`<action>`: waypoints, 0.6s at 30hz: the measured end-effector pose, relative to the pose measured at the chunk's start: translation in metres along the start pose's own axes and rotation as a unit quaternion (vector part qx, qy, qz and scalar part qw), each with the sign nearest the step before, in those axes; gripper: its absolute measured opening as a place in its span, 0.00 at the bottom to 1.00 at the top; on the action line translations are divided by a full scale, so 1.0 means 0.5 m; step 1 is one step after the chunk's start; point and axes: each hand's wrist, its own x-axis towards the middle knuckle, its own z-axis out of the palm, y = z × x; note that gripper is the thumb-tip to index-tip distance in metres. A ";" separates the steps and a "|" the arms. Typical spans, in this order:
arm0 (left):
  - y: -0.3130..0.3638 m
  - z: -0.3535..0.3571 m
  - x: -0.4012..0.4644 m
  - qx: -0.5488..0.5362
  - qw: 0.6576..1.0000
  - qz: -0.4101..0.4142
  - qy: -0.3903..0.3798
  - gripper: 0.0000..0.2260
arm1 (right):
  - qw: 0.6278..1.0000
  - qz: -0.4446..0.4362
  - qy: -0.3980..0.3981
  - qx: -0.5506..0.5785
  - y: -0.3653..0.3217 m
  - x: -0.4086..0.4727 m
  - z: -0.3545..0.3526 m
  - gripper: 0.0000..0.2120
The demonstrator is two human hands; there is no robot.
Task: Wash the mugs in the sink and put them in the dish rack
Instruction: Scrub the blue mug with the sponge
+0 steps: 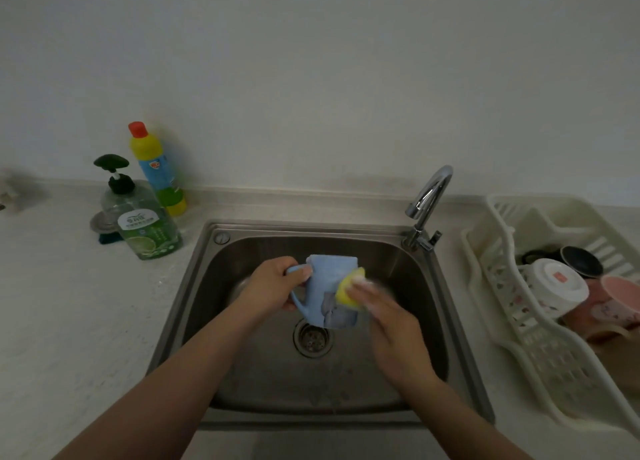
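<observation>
Over the steel sink (207, 286), the left hand (273, 286) was curled tight round the handle of a light blue mug (329, 286), holding it above the drain (311, 337). The right hand (388, 317) pressed a yellow sponge (349, 286) against the mug's side, its foamy fingertips blurred. Right of the sink, the white dish rack (540, 348), cut off by the frame edge, held a white, a pink and a dark mug, partly hiding one another.
</observation>
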 end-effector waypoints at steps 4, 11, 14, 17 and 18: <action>0.001 0.006 -0.007 0.052 0.995 0.080 -0.006 0.08 | 0.921 0.300 0.032 0.245 -0.004 0.101 -0.041 0.12; 0.031 0.012 -0.027 0.289 0.926 0.243 0.009 0.29 | 0.910 0.388 -0.119 0.090 -0.009 0.142 -0.094 0.08; 0.038 0.019 -0.032 0.317 0.907 0.276 0.013 0.34 | 0.928 0.349 -0.131 0.016 -0.005 0.142 -0.095 0.07; 0.037 0.028 -0.039 0.293 0.923 0.247 0.022 0.33 | 0.944 0.316 -0.089 -0.022 -0.003 0.134 -0.082 0.09; 0.037 0.033 -0.044 0.269 0.937 0.219 0.027 0.28 | 0.949 0.307 -0.070 -0.021 -0.003 0.131 -0.076 0.10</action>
